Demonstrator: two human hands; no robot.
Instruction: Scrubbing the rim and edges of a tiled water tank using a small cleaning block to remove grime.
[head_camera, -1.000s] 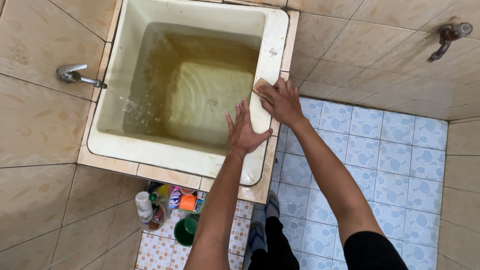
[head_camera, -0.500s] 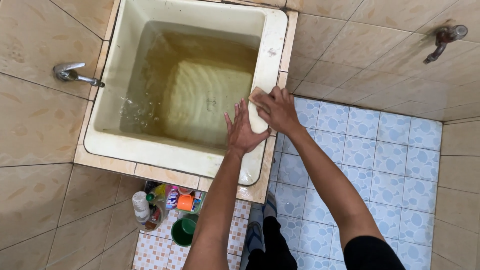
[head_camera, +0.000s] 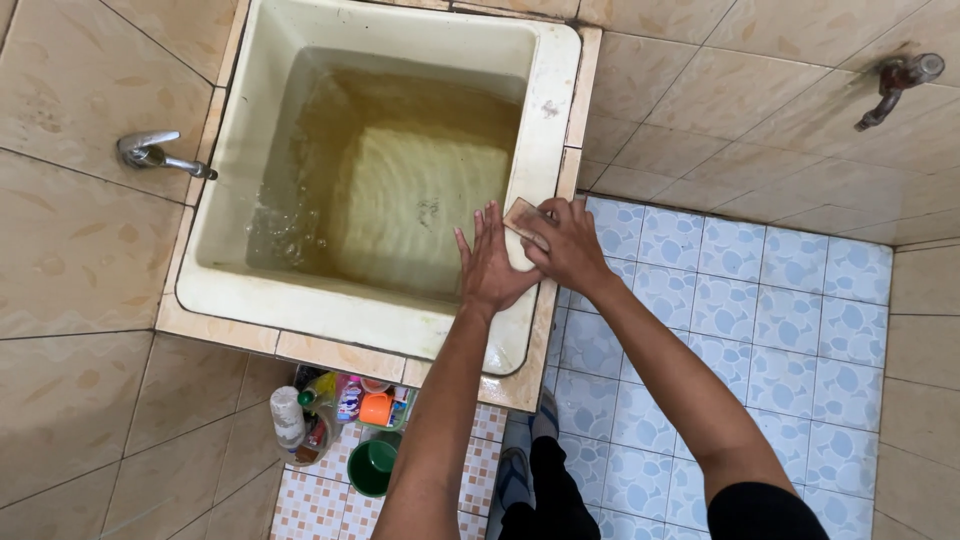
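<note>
With the left hand (head_camera: 492, 263) laid flat, fingers spread, on the water tub (head_camera: 262, 290) rim, the brown scrub pad (head_camera: 524, 217) grasped under the right hand's (head_camera: 568, 243) curled fingertips should be pressed flat against the rim just beyond those fingertips.

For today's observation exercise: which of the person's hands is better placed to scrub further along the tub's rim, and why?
Probably the right hand: it already presses the sponge onto the tub rim. The left hand lies flat and empty on the rim, bracing.
</note>
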